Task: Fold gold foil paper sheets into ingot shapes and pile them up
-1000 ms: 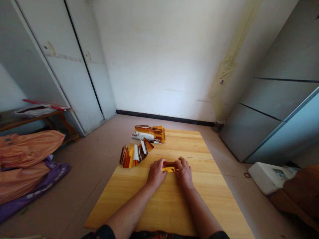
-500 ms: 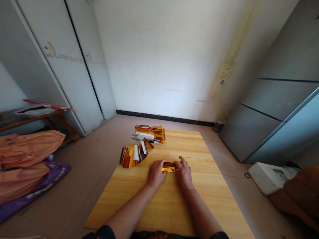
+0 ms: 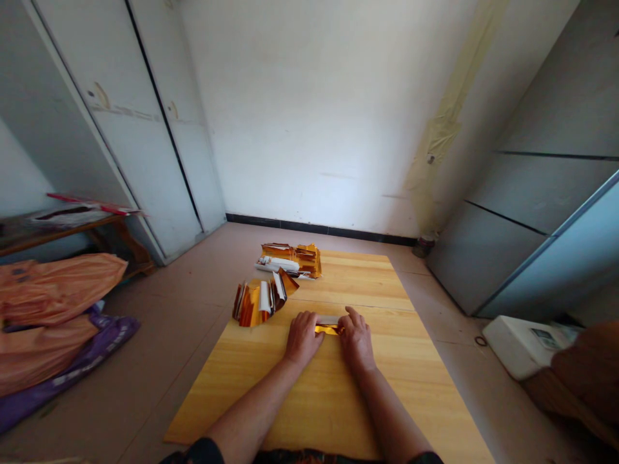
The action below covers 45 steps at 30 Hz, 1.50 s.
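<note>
A small gold foil paper [image 3: 328, 325] lies on the wooden table [image 3: 338, 399], its far strip now showing the white back. My left hand [image 3: 302, 335] presses on its left end with curled fingers. My right hand [image 3: 356, 335] pinches its right end, fingers closed on the paper. Both hands rest on the tabletop, close together.
A fanned bunch of folded gold papers [image 3: 258, 299] lies at the table's left edge. A stack of gold sheets [image 3: 290, 259] sits at the far left corner. Orange and purple bags [image 3: 53, 316] lie on the floor at left, a white box [image 3: 520, 345] at right.
The far edge of the gold paper has been folded over, so a white strip shows where gold showed before. The hands stayed almost in place.
</note>
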Available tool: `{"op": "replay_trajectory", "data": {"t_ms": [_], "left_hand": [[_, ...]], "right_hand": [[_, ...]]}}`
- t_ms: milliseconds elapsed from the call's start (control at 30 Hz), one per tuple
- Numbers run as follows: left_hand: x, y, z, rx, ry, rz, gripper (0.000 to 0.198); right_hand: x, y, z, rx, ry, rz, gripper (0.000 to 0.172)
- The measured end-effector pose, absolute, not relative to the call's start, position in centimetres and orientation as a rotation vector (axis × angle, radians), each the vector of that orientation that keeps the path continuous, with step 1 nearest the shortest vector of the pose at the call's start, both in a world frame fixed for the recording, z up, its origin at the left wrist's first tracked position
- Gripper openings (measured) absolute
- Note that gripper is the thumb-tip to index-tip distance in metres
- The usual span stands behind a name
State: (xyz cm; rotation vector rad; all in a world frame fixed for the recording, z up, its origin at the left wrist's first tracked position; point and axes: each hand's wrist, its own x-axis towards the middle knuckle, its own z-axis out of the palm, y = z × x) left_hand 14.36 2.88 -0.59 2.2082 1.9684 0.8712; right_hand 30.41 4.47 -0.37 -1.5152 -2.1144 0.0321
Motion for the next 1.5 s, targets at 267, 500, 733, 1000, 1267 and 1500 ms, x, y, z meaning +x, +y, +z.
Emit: {"op": "replay_trajectory", "data": {"t_ms": [267,500,733,1000,1267,1500], "left_hand": [[14.3,3.0,-0.8,2.218,1.96,0.929,0.015],[14.2,2.9,-0.4,2.159,1.939,1.064,0.031],[14.0,2.6,0.0,2.177,1.853,0.942,0.031],[13.8,2.4,-0.3,2.222,1.784,0.853,0.038],[13.6,0.9,0.8,2.337,1.684,0.732,0.034],[12.7,-0.5,1.4,2.444,1.56,0.63,0.043]], "right_hand": [[30.4,5.2,1.7,-1.601,-2.257,0.131,0.02],[29.9,6.0,1.7,-1.649,-2.274,0.145,0.007],[30.2,5.2,0.6,-1.43,-2.194,0.051,0.022],[30.7,3.8,-0.1,-1.287,-2.23,-0.085,0.023],[31.7,2.8,0.1,-1.279,-2.314,0.087,0.016],[33.3,1.9,0.3,-1.072,-2.444,0.254,0.016]]}}
